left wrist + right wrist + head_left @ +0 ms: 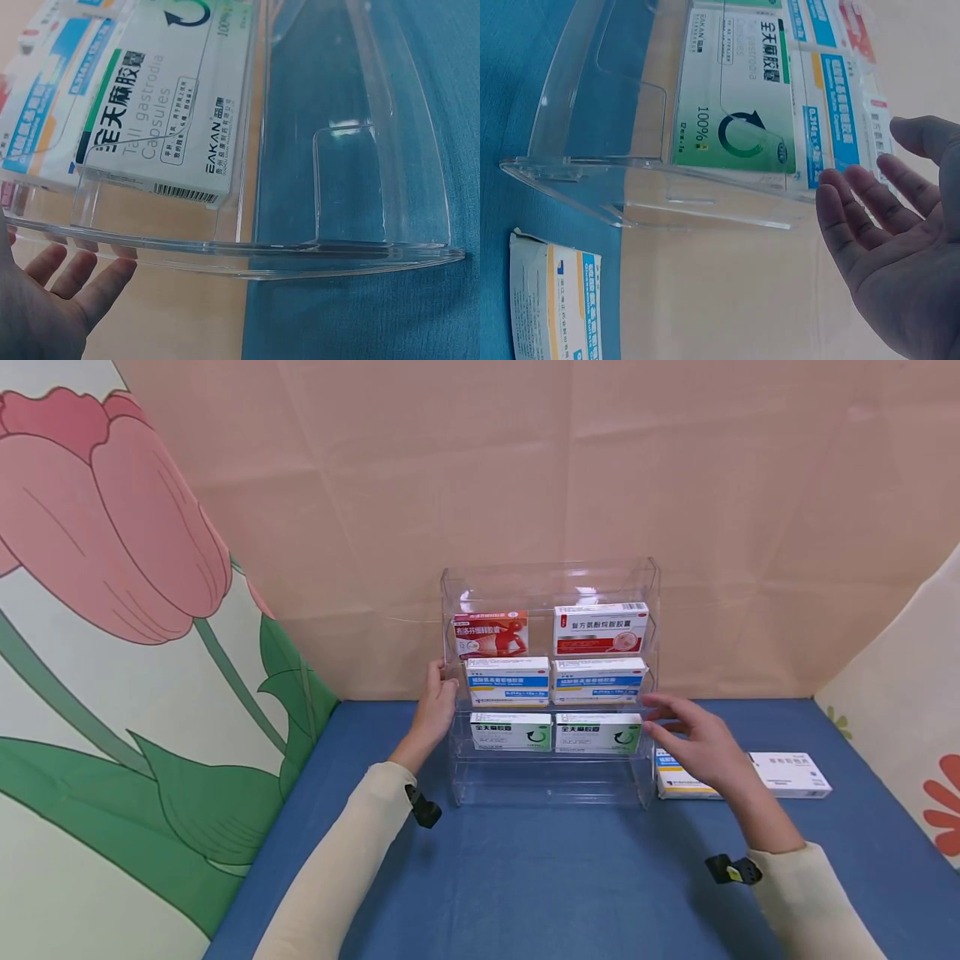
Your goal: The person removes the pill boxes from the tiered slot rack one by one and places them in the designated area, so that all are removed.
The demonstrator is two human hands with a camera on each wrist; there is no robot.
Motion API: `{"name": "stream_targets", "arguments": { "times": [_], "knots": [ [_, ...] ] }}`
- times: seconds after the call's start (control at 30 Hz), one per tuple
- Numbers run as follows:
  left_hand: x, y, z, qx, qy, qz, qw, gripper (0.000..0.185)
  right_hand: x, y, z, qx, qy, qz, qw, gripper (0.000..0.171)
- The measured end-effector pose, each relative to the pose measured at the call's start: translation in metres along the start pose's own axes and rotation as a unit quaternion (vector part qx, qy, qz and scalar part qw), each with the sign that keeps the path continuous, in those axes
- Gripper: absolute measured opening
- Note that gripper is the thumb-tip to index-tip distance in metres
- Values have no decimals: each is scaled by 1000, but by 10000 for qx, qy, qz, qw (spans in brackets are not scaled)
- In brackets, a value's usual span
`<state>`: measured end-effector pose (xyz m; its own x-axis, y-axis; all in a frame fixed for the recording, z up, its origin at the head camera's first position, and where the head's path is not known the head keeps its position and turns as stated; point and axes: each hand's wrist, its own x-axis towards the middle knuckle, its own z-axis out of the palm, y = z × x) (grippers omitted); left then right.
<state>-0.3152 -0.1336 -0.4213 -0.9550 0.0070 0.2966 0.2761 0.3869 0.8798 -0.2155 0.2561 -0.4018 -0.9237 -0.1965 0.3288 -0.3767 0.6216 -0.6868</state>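
Note:
A clear acrylic tiered rack (645, 578) stands on the blue table against the back wall. It holds a red box (490, 635) and a white-and-red box (601, 628) on top, two blue-striped boxes (507, 680) in the middle, and two green-and-white boxes (511, 732) (161, 120) (735, 94) lower down. My left hand (435, 700) (56, 296) touches the rack's left side wall with straight fingers. My right hand (693, 739) (892, 240) hovers open at the rack's right side, holding nothing.
Two flat medicine boxes lie on the table right of the rack: a yellow-and-blue one (678, 781) (551, 307) partly behind my right hand, and a white one (795, 774). A flowered wall panel (112, 610) borders the left side. The rack's lowest tier (547, 785) holds nothing.

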Motion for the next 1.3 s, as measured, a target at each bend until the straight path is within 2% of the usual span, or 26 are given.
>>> {"name": "stream_targets", "arguments": {
  "times": [0.5,0.7,1.13,1.3],
  "knots": [
    [-1,-1,0,35,66,-38,10000,45,11,-5,18,-76,-380,-358,9986,48],
    [-2,0,0,23,53,-65,10000,43,14,-8,22,-274,-488,-242,9981,46],
    [-1,-1,-1,70,6,-112,9999,45,24,-24,29,-901,-403,250,9948,40],
    [-1,1,0,59,17,-91,9999,45,27,-24,36,-1206,-342,236,9918,33]
  ]
}}
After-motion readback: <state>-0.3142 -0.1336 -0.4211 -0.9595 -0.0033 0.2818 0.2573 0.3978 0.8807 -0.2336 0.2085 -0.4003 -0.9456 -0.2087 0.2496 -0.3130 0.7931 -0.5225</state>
